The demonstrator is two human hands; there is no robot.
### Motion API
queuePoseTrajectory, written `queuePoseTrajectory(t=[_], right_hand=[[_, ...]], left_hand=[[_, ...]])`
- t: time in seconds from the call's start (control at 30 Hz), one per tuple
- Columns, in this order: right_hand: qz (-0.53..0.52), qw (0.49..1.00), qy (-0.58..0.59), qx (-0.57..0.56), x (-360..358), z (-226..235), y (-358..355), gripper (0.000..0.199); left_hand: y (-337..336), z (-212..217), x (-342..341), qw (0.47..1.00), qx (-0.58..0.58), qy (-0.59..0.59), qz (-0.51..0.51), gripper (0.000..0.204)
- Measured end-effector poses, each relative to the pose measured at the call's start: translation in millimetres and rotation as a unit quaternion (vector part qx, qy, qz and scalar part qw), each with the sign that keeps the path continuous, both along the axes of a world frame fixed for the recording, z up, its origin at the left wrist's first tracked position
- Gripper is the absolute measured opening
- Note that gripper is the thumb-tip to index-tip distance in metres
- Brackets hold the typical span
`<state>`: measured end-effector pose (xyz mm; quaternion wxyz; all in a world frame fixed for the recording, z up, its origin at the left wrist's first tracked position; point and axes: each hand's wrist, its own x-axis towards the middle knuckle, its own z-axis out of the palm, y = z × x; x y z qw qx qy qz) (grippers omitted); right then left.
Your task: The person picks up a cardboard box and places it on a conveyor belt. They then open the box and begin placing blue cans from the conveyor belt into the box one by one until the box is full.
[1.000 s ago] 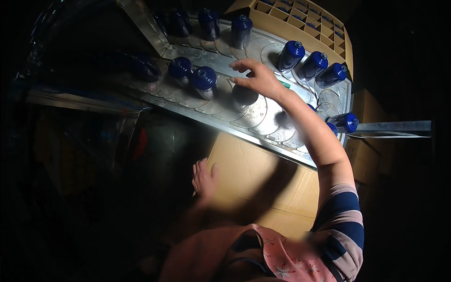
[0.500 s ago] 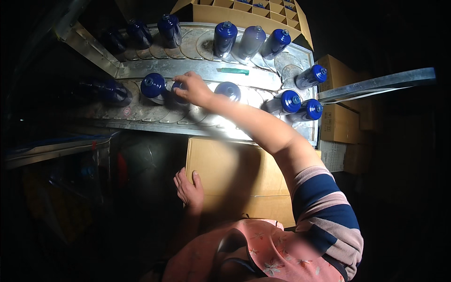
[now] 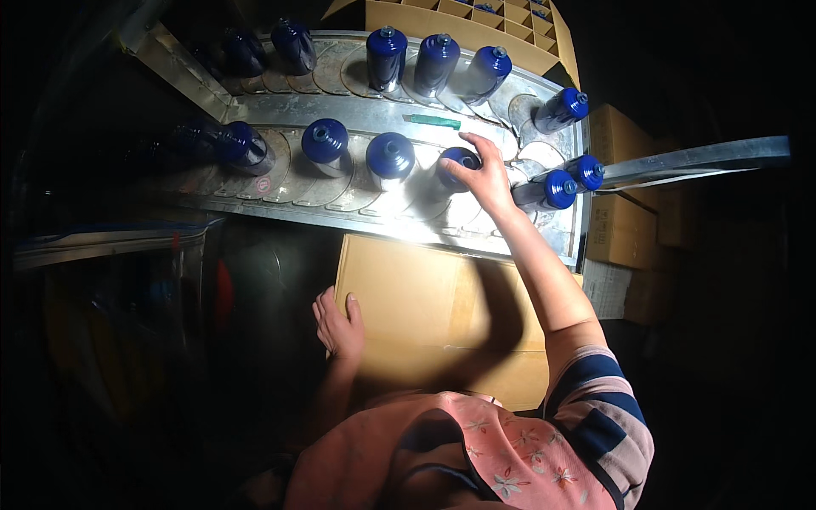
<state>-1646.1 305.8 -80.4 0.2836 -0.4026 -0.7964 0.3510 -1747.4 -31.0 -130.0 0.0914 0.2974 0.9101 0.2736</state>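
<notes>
A glossy blue-capped bottle [image 3: 456,163] on the ribbed metal conveyor [image 3: 357,112] is gripped by the right hand [image 3: 486,177]; the left hand [image 3: 340,323] is laid flat on the brown cardboard box [image 3: 425,293].

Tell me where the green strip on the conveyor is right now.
In the head view, the green strip lies flat on the metal divider between the two bottle rows, just above and left of the right hand.

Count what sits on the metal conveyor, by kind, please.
Blue bottles: 12 clearly lit, one of them under the right hand; the dark left end may hide more.
Green strip: 1
Total: 13
</notes>
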Motion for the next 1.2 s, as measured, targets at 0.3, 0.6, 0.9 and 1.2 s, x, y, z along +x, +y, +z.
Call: queuePoseTrajectory(t=[0.3, 0.6, 0.9, 1.2], right_hand=[[-0.073, 0.997, 0.029, -0.012, 64, -7, -4, 0.029], [-0.001, 0.997, -0.075, 0.031, 58, 50, 45, 0.041], [0.262, 0.857, -0.442, 0.04, -121, -36, 144, 0.04], [0.223, 0.853, -0.467, 0.071, -94, -66, 173, 0.029]], left_hand=[[-7, 9, -21, 0.997, -0.024, -0.074, -0.027, 0.041], [-5, 1, -25, 0.999, 0.001, -0.04, 0.001, 0.04], [-22, 11, -41, 0.999, 0.031, -0.032, -0.021, 0.04], [-22, 31, -29, 0.998, 0.016, -0.054, 0.012, 0.039]])
